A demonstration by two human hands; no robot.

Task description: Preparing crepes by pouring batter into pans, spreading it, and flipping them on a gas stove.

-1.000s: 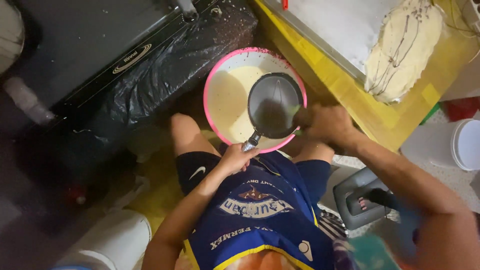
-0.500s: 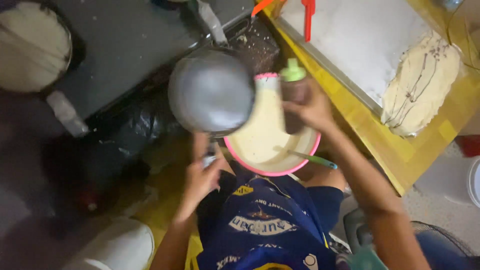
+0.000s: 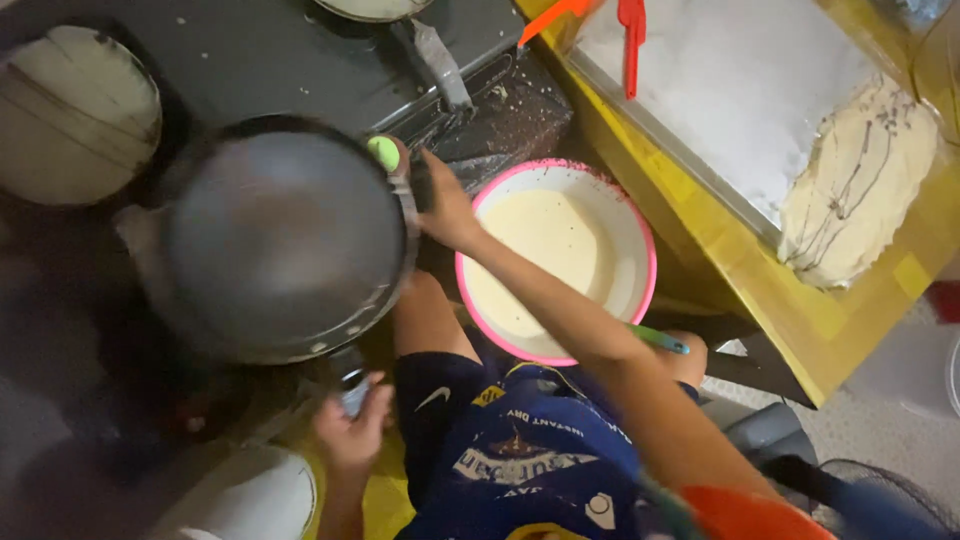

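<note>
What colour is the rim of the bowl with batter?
Pink; the bowl is white inside. It shows best in the head view.

Dark round pan point(image 3: 285, 235) tilted underside-up, green-tipped handle at its right edge, just left of the pink-rimmed batter bowl point(image 3: 640, 250).

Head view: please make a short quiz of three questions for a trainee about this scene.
1. True or false: the right hand grips the handle of the dark round pan.
2. What fills the pink-rimmed bowl? A) pale batter B) water C) rice
3. Where is the left hand?

Key: 1 true. 2 A. 3 Low by the knee, below the pan, at a small blurred thing.
</note>
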